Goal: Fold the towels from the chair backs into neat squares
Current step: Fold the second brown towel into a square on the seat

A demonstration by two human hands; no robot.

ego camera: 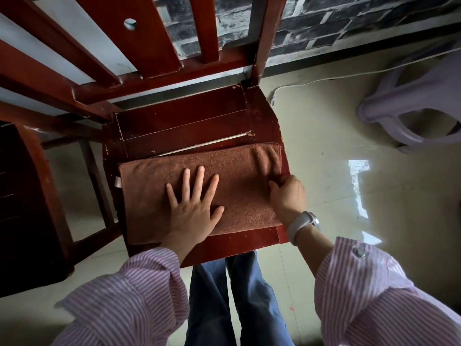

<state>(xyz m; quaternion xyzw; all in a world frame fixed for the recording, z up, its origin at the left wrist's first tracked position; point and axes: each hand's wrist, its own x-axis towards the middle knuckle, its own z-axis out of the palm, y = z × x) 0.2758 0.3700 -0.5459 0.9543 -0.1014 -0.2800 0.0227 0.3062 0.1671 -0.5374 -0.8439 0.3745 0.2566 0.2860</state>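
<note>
Fingers of left hand [193, 211] press flat on brown towel [239, 196]; right hand [287, 193] pinches its edge.

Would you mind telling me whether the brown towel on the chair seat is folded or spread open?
Folded: the towel lies as a flat, thick-edged rectangle, not yet square.

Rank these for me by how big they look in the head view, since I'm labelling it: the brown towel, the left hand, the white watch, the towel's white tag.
Largest to smallest as they look:
1. brown towel
2. left hand, pressed flat on the towel
3. white watch on the right wrist
4. white tag at the towel's left edge
None look close enough to confuse.
</note>
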